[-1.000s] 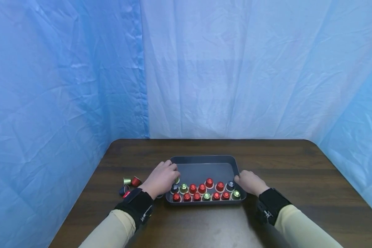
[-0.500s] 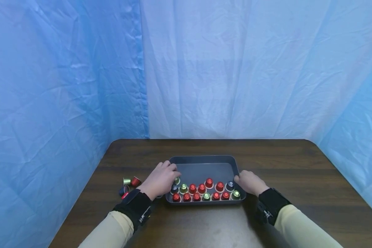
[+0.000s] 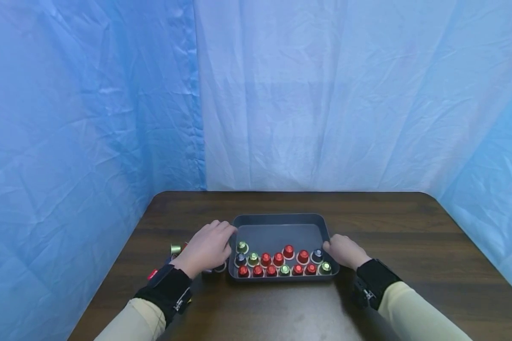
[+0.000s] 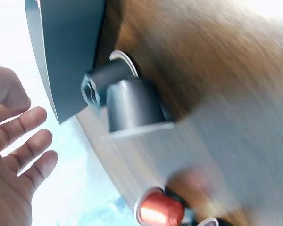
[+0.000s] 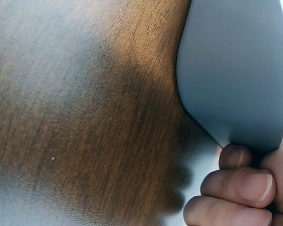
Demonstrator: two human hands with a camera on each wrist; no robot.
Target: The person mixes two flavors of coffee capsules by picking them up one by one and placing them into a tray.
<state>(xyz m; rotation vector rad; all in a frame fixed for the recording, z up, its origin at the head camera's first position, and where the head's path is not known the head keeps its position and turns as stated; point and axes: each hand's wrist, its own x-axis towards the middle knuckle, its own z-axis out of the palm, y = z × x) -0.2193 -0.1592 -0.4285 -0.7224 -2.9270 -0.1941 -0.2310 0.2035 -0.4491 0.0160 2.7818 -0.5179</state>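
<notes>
A dark grey tray [image 3: 277,232] lies on the table with red, green and dark blue coffee capsules standing in rows in its near part. At the left end of the third row stands a green capsule [image 3: 242,246]. My left hand [image 3: 208,248] hovers just outside the tray's left side, fingers loosely bent and holding nothing. Below it in the left wrist view are a dark capsule [image 4: 134,106] standing rim down and another dark capsule [image 4: 108,77] on its side. My right hand [image 3: 345,251] grips the tray's right wall, its curled fingers [image 5: 238,188] showing in the right wrist view.
Left of the tray lie loose capsules, partly hidden by my left arm: a green capsule [image 3: 175,249] in the head view and a red capsule [image 4: 159,208] in the left wrist view. The brown wooden table [image 3: 392,227] is surrounded by blue curtains [image 3: 281,94].
My left hand has let go of the green capsule in the tray and moved left, out over the table beside the tray. My right hand has stayed on the tray.
</notes>
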